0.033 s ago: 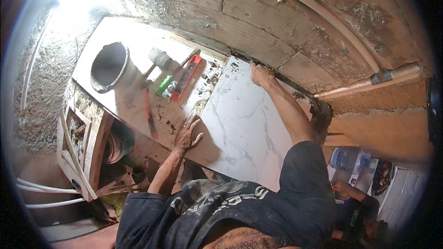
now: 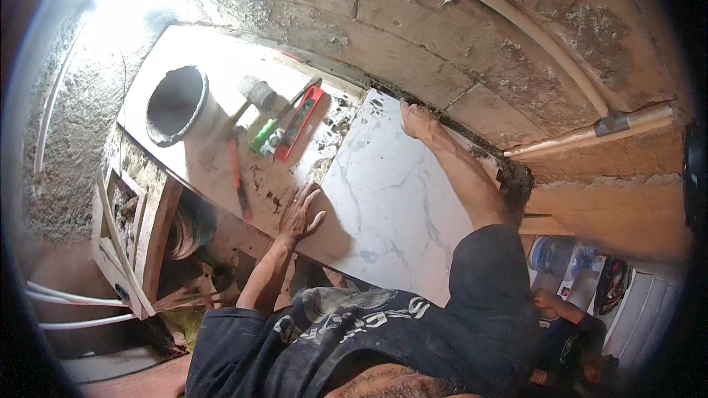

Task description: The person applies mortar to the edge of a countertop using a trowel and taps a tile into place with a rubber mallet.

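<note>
A large white tile with grey marble veins (image 2: 391,199) lies on the counter in front of me. My left hand (image 2: 301,215) rests flat with fingers spread, across the seam where this tile meets the paler, mortar-spotted surface (image 2: 221,177) to the left. At the tile's far edge, close against the wall, my right hand (image 2: 420,121) has its fingers curled together on the edge; the fingertips are partly hidden. Left of the tile lie a red spirit level (image 2: 299,124), a green-and-white object (image 2: 264,138) and a red-handled tool (image 2: 237,179).
A grey bucket (image 2: 177,107) stands at the far left, with a grey cup-like piece (image 2: 257,93) beside it. Bare block wall (image 2: 413,22) carrying a pipe (image 2: 546,44) runs behind the counter. Another person (image 2: 571,332) is at lower right, near a large blue water bottle (image 2: 549,256).
</note>
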Motion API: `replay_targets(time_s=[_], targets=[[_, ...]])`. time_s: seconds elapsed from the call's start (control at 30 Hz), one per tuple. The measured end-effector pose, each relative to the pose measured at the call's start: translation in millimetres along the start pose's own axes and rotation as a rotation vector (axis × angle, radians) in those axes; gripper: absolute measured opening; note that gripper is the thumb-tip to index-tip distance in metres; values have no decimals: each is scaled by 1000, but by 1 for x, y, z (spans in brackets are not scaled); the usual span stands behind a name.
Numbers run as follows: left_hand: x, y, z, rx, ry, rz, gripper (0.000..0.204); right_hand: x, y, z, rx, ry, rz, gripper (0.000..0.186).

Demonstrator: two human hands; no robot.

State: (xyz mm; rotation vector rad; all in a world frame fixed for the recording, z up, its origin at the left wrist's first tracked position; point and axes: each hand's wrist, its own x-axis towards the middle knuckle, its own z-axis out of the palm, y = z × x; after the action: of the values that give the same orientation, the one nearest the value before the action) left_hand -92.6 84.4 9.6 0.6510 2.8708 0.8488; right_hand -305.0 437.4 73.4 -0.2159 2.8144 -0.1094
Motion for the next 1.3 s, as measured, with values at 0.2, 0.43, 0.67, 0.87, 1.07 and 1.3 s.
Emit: replay_targets(time_s=[0.2, 0.43, 0.67, 0.87, 1.07, 1.3], targets=[[-4, 1, 4, 23, 24, 8, 60, -2, 26, -15, -51, -100, -150, 31], [1, -3, 7, 8, 8, -6, 58, 4, 47, -2, -92, -131, -262, 26], [0, -2, 3, 14, 25, -56, 59, -70, 101, -21, -102, -243, -99, 31], [2, 0, 0, -4, 47, -32, 59, -30, 66, -31, 56, -72, -66, 30], [-3, -4, 6, -41, 40, -60, 58, -10, 53, -8, -109, -214, -165, 33], [3, -6, 1, -83, 80, -30, 57, -97, 120, -37, -106, -217, -92, 31]])
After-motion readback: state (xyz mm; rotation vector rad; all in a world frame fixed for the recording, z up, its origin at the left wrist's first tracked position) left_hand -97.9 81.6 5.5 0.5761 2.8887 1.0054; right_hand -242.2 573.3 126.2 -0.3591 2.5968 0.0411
